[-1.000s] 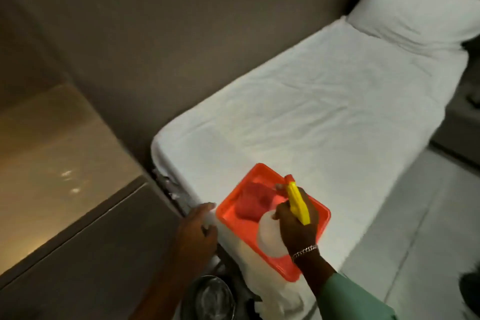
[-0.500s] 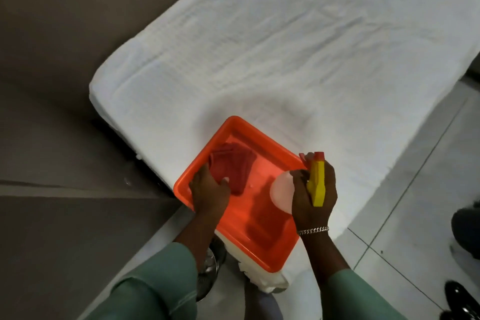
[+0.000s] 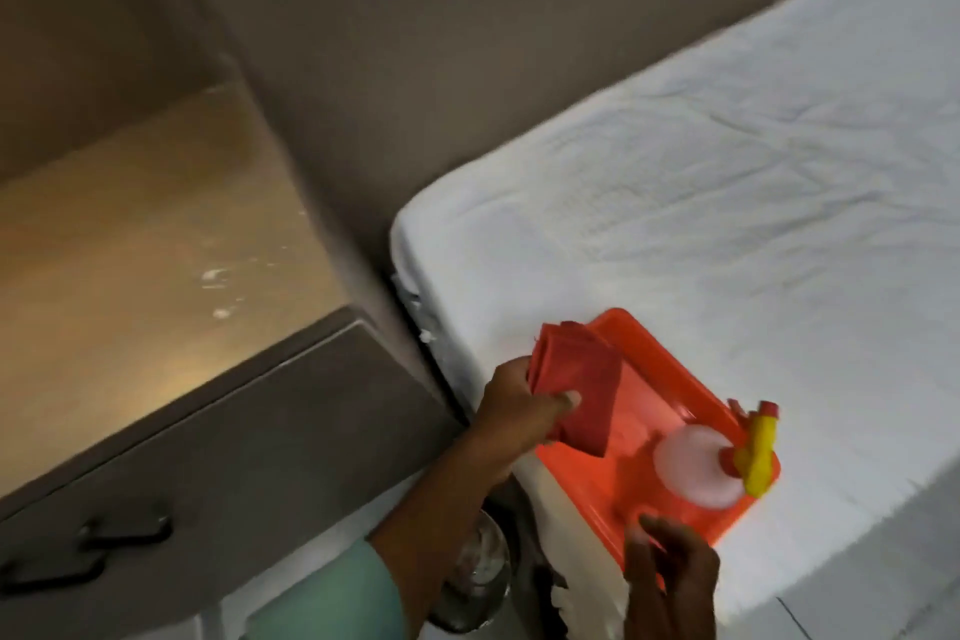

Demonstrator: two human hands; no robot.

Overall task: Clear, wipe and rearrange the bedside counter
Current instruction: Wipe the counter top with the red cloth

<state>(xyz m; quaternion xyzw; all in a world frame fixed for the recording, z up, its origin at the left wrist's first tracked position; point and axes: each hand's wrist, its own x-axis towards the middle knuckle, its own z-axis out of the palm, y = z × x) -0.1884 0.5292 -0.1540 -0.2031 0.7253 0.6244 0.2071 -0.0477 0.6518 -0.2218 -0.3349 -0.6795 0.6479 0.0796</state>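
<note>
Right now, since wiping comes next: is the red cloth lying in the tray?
No, the left hand holds the red cloth lifted above the orange tray.

Single head-worn camera, wide-angle, tilted, looks down and forward from above: counter [image 3: 156, 234] at left, bed [image 3: 701, 224] at right, hands close below. No second view.

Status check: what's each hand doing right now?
Left hand grips red cloth. Right hand open by orange tray. Counter spotted, unobstructed.
</note>
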